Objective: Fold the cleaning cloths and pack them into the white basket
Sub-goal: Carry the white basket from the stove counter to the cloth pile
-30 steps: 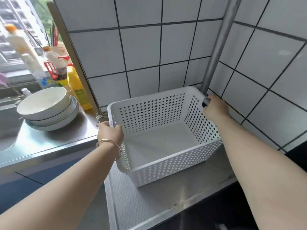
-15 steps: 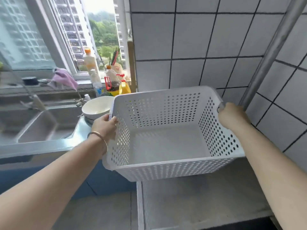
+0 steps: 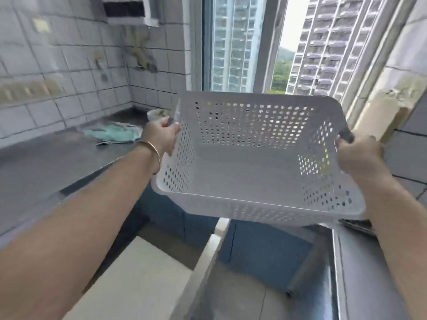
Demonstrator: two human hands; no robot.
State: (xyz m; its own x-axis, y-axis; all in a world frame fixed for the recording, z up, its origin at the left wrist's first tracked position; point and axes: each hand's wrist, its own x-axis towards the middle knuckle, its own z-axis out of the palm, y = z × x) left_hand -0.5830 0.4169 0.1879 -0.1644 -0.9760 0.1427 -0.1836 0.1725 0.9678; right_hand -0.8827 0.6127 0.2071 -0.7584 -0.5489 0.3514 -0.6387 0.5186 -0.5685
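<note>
We hold the basket (image 3: 254,167) in the air, mouth up and tilted slightly toward us, its long axis running left to right between our hands. Our left hand (image 3: 161,137) grips the left rim, fingers curled over the edge; our right hand (image 3: 360,155) grips the right rim the same way. The basket hangs in front of the window (image 3: 242,42), clear of the steel counter (image 3: 46,162) to its left. A teal cloth (image 3: 113,133) lies crumpled on that counter near the tiled wall's corner, just beyond our left hand. Below the basket the floor (image 3: 143,278) lies open between the counters.
</note>
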